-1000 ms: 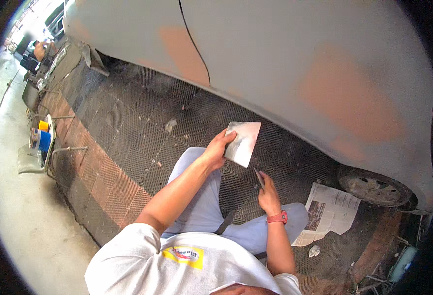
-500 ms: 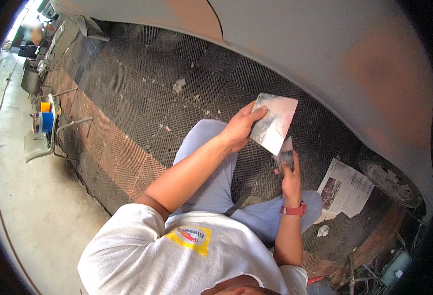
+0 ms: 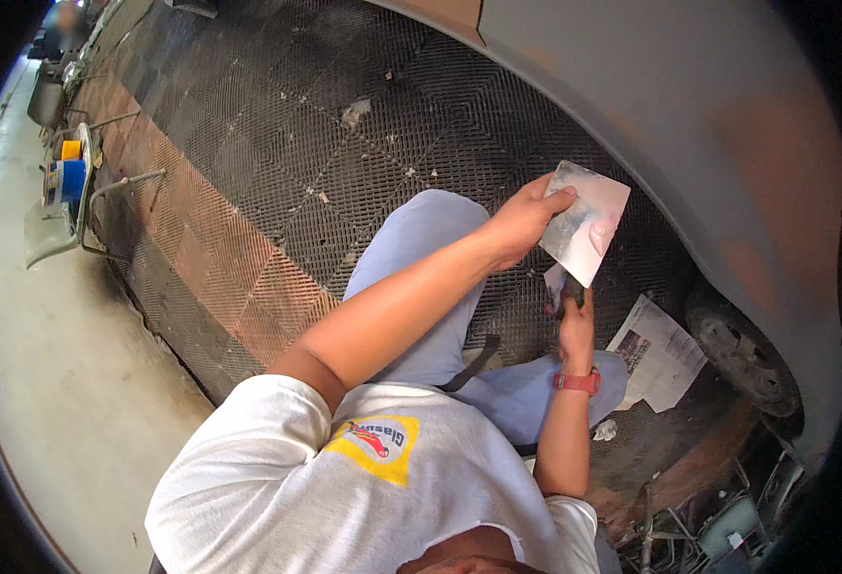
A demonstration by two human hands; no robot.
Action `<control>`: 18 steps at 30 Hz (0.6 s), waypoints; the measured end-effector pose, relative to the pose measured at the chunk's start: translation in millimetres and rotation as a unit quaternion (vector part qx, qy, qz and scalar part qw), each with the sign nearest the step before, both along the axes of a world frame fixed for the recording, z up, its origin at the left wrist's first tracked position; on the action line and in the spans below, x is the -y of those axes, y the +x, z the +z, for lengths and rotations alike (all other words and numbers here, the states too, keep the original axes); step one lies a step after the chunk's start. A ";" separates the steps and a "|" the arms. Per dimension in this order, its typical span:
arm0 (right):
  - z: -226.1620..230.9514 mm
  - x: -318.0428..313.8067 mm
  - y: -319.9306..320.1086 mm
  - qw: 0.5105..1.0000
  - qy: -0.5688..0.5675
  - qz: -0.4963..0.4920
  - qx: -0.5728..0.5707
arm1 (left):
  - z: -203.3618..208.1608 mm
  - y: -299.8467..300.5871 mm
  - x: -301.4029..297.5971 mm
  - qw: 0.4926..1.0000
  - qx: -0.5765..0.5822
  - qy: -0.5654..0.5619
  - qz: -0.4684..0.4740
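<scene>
My left hand is closed on the edge of a flat square mixing board, thumb on top. Grey smears mark the board near the thumb, and a small mound of pale pink putty sits on its right side. Just below the board, my right hand grips a small putty spreader, pale along one side and dark by the fingers. The board's lower corner overlaps the spreader, so part of it is hidden. Whether the two touch I cannot tell.
A grey car body panel with pinkish patches curves along the right, above a wheel. Newspaper lies beside my right knee. On the left, a chair holds blue and yellow containers. Ribbed floor mats carry scattered debris.
My left hand and the board have moved right, toward the car panel, and slightly up. The putty mound now shows on the board. My right hand has shifted a little right, still holding the spreader.
</scene>
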State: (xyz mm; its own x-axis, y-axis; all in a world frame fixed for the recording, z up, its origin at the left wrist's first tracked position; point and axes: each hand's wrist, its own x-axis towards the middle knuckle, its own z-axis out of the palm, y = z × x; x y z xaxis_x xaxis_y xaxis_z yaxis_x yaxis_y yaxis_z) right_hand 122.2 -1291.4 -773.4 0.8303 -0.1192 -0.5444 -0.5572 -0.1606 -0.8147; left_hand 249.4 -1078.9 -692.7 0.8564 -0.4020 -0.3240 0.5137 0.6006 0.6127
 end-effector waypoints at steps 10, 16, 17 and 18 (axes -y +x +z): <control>-7.0 12.5 -1.8 0.999 -0.042 -0.025 -0.008 | -7.0 3.1 12.6 1.000 -0.006 -0.019 0.001; -13.8 22.3 -4.5 0.997 -0.071 -0.001 -0.026 | -8.1 3.4 11.5 1.000 0.000 -0.012 0.001; -13.2 17.8 -2.9 0.998 -0.064 -0.009 -0.022 | -6.6 3.1 6.6 1.000 0.000 -0.003 0.006; -11.5 14.4 -2.2 0.998 -0.058 -0.015 -0.017 | -4.5 2.6 2.9 1.000 0.004 -0.004 -0.006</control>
State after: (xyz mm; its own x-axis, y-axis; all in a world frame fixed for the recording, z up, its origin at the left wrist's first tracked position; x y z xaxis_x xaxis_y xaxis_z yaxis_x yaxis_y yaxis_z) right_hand 120.1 -1305.8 -784.9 0.8069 -0.2079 -0.5529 -0.5899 -0.2345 -0.7727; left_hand 252.0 -1081.8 -697.3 0.8543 -0.4144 -0.3137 0.5155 0.5988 0.6129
